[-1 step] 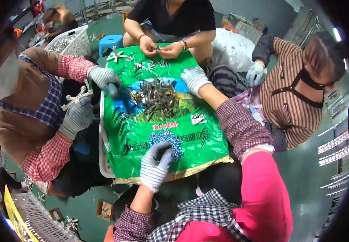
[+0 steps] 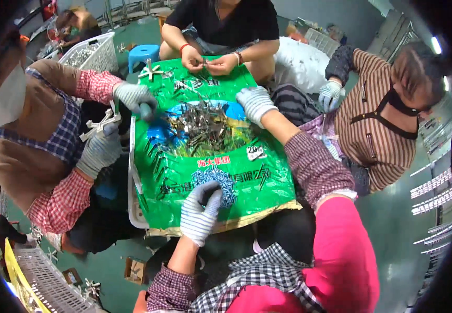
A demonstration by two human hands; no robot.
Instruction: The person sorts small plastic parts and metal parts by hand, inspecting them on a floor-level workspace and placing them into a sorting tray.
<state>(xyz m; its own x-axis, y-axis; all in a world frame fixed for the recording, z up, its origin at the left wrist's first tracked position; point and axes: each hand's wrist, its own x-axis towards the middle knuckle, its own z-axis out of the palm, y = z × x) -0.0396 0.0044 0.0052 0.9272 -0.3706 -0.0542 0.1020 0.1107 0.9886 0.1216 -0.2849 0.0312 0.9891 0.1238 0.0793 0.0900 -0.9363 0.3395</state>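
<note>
A green printed sack (image 2: 267, 182) lies spread over a white tray (image 2: 131, 201) in front of me. A heap of small dark metal pieces (image 2: 205, 128) sits in its middle. My left hand (image 2: 201, 211), in a striped work glove, rests on the near part of the sack with its fingers curled upward. Whether it pinches a piece is hidden. My right hand (image 2: 255, 103), gloved too, reaches to the far right edge of the heap, fingers bent down onto the sack.
Three other people sit around the sack. The one on the left holds a white star-shaped part (image 2: 98, 125) in gloved hands, and the far one has bare hands (image 2: 207, 62) together. A blue stool (image 2: 143, 53), a white basket (image 2: 93, 52) and a grey crate (image 2: 43, 284) stand nearby.
</note>
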